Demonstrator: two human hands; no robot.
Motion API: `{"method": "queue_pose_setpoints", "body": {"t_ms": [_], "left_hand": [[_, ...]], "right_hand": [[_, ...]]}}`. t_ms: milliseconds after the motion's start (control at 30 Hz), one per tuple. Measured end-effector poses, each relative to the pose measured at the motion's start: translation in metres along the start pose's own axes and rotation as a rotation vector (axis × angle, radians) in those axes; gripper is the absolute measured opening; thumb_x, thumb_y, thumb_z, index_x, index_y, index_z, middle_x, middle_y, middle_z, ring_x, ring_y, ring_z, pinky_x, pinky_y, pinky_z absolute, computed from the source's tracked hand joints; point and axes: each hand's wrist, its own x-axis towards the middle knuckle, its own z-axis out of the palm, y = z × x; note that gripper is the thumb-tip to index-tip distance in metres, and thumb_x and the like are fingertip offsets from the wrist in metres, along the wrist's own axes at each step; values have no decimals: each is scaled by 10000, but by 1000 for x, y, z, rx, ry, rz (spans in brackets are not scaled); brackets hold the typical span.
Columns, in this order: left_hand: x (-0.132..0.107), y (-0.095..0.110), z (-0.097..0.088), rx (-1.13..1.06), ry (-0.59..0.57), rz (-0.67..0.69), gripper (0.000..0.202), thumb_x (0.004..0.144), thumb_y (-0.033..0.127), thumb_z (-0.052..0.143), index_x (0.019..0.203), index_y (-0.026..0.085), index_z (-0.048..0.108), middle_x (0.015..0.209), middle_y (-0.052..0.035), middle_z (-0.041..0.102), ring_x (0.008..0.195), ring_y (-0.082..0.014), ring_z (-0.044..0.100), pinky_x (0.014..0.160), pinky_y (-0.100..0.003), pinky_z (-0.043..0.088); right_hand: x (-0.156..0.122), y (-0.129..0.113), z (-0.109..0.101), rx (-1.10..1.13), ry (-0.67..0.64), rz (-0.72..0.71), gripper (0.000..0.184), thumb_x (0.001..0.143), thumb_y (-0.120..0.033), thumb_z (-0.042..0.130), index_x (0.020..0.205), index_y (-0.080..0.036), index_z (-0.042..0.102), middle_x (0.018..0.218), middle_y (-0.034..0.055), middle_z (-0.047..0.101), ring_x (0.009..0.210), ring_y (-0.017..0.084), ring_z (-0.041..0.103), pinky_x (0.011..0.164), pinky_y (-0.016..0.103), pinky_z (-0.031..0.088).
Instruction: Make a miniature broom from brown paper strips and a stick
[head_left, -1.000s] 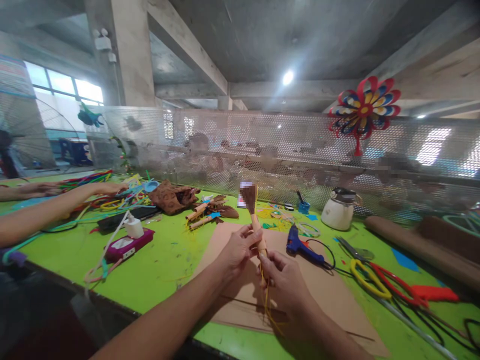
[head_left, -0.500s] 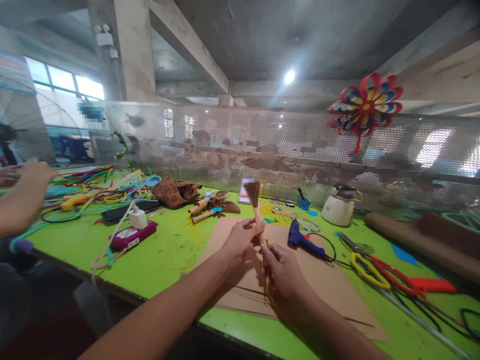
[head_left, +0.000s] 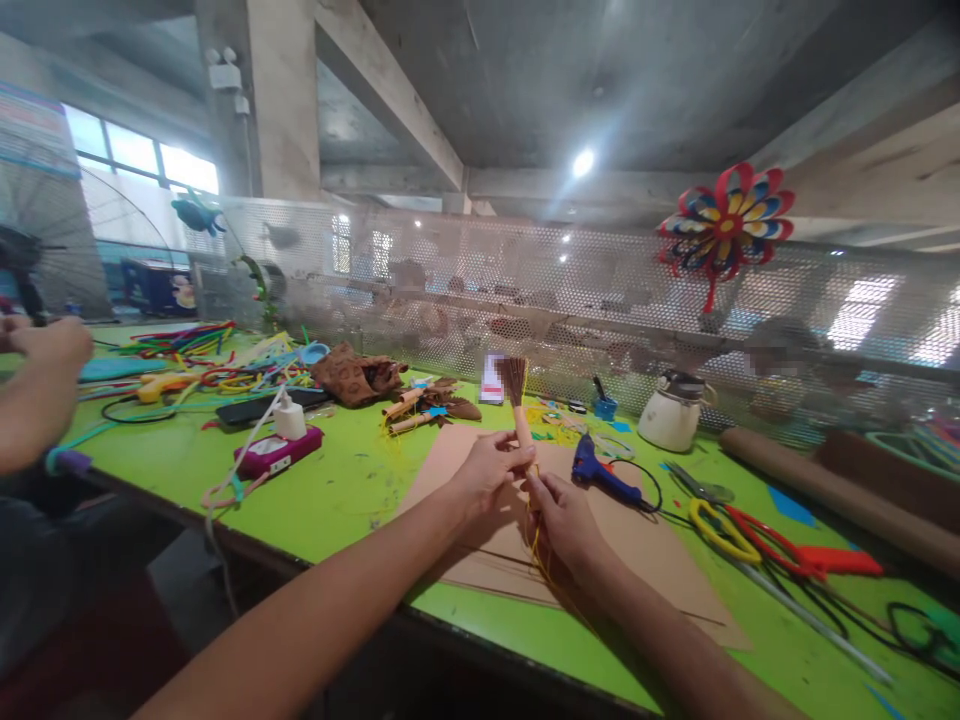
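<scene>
My left hand (head_left: 489, 472) is closed round the tan handle of a small brown broom-like craft piece (head_left: 517, 395), which stands upright with its bristles on top. Just below it, my right hand (head_left: 564, 512) pinches thin yellow strands (head_left: 537, 545) that trail down from the handle. Both hands hover over a brown cardboard sheet (head_left: 645, 560) lying on the green table (head_left: 330, 500).
A blue glue gun (head_left: 600, 474) lies just right of my hands, then yellow and red scissors (head_left: 757, 540) and a white pot (head_left: 672, 415). A pink box with a charger (head_left: 279, 448) and coloured strips (head_left: 195, 365) lie left, near another person's arm (head_left: 34, 400). A perforated metal screen (head_left: 570, 300) backs the table.
The view has shifted a little and my hands have drawn slightly away with the broom piece. The other person's arm at left has pulled back from the coloured strips.
</scene>
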Motion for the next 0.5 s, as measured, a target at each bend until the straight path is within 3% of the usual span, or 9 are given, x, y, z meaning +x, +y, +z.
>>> {"method": "queue_pose_setpoints", "body": {"t_ms": [167,333,500], "left_hand": [[-1,-3,0,33,27,10,340,557,222,779,816,143,574,646,12,550,547,-96,509,537,-231,374],[-3,-7,-2,47,24,-51,342,611,252,749,888,183,560,649,26,550,525,-95,503,533,-230,375],[4,-15,-5,39,-25,47,314,618,244,745,846,164,544,668,17,548,535,-90,507,539,-226,391]], "right_hand": [[1,10,2,-2,-28,42,437,783,-595,485,738,-166,558,482,-52,450,377,84,364,348,209,270],[-4,5,4,101,-58,95,431,761,-603,504,754,-173,542,443,-63,450,331,80,361,328,205,283],[-5,2,4,156,-74,101,437,741,-593,541,792,-159,554,443,-74,431,333,71,355,335,197,302]]}}
